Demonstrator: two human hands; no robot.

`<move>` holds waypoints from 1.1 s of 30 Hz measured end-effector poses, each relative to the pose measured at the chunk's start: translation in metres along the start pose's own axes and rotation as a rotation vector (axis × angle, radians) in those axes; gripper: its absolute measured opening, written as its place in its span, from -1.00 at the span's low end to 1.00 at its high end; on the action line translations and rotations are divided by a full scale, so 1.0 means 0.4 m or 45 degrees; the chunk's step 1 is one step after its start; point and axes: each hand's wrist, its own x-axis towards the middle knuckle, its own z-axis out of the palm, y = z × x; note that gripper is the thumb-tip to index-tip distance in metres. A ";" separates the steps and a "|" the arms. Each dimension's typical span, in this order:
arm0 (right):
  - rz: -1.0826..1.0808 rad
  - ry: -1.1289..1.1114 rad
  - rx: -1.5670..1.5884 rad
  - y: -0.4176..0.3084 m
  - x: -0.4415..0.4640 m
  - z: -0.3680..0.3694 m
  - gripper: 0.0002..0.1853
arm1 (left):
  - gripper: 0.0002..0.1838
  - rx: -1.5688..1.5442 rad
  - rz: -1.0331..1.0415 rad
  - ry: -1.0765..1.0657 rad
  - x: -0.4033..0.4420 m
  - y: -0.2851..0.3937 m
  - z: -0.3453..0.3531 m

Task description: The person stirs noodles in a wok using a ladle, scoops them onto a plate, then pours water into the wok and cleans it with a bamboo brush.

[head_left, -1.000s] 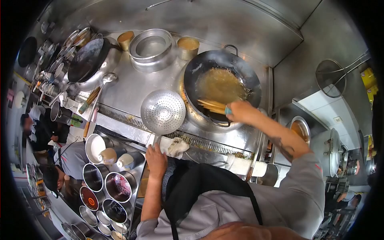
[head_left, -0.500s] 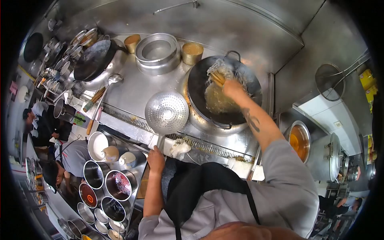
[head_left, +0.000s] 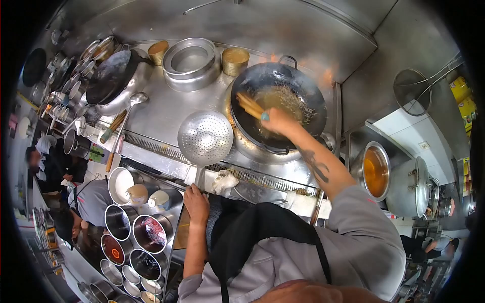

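Observation:
My right hand is closed round a bamboo brush inside a dark wok. The brush's bristles point to the wok's left wall. Brownish liquid with bits in it lies in the wok. My left hand is at the counter's front edge, closed around the handle end of a perforated metal skimmer. The skimmer's round bowl lies left of the wok, over the stove top. A crumpled white cloth sits right of its handle.
Flames show behind the wok. Stacked metal rings and two tins stand at the back. A second wok, a ladle and sauce pots are at the left. An orange-liquid pot is at the right. People work at the far left.
My right hand has moved the brush from the wok's right side at first, up to its back, then down and left. Flames have appeared behind the wok. My left hand stays at the skimmer.

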 end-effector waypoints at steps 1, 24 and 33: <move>0.057 -0.116 0.034 -0.031 -0.067 -0.024 -0.70 | -0.43 -0.081 0.058 0.047 0.015 0.025 -0.024; 0.260 0.243 -0.487 0.323 0.088 -0.160 -0.64 | -0.90 -0.539 1.114 -0.205 0.263 0.626 0.145; 0.304 -0.251 0.158 0.060 0.056 -0.024 -0.61 | -0.64 -0.790 1.106 0.007 0.161 0.567 0.052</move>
